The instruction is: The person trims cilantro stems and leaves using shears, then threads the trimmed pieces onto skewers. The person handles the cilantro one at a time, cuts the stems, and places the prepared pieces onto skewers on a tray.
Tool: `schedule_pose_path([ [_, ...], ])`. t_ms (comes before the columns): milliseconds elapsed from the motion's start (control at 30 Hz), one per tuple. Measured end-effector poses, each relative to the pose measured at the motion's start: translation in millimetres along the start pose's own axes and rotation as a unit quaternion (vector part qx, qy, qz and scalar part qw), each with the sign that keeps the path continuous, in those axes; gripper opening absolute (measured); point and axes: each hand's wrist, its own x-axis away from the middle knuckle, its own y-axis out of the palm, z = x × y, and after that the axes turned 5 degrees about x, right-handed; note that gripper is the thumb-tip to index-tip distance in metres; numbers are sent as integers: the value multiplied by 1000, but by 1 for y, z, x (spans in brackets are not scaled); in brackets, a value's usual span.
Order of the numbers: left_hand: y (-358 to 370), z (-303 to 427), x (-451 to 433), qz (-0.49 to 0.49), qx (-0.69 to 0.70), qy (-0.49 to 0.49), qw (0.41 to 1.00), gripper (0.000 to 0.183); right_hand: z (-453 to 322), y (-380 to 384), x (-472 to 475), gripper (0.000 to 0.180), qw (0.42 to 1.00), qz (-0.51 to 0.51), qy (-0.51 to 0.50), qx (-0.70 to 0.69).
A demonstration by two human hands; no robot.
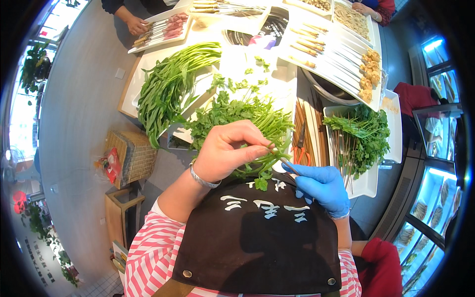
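Note:
My bare left hand (233, 146), with a silver bracelet at the wrist, pinches green stems between thumb and forefinger. A loose leafy sprig (262, 182), which looks like coriander, hangs below the fingers over my dark apron. In my right hand (323, 189), gloved in blue, is a thin brown skewer (290, 167) whose tip points at the pinched stems; whether it pierces them is hard to see. Just beyond my hands lies a heap of coriander (237, 113) in a white tray (288, 80).
Orange-handled scissors (301, 143) lie on bundled skewers (320, 148) to the right. Further right, a tray (367, 190) holds skewered greens (367, 137). Long-leaved greens (167, 83) fill the left. Another person's hand (137, 26) touches a tray of meat skewers (174, 26). Food skewers (371, 68) rest at upper right.

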Motion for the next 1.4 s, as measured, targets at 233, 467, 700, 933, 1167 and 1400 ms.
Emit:
schedule_pose_path([
  [233,-2,-17,-6,-57,-56,19,997,14,0,0,-4,31,1000,9,25,-10],
  [467,-52,-75,-41,126,-110,-92,982,20,48,-24,13,29,995,70,-22,-75],
  [700,-39,-156,-54,39,-518,-60,852,15,83,-40,23,29,993,13,-96,-63],
  [933,-45,-149,-52,65,-416,-102,901,14,74,-41,22,30,995,2,-93,-34],
  [1167,-54,-106,-34,138,-240,-72,958,6,54,-33,17,29,998,6,-51,-26],
  [1400,-41,-67,-14,188,-117,27,975,8,53,-30,9,30,999,-8,-45,-6],
])
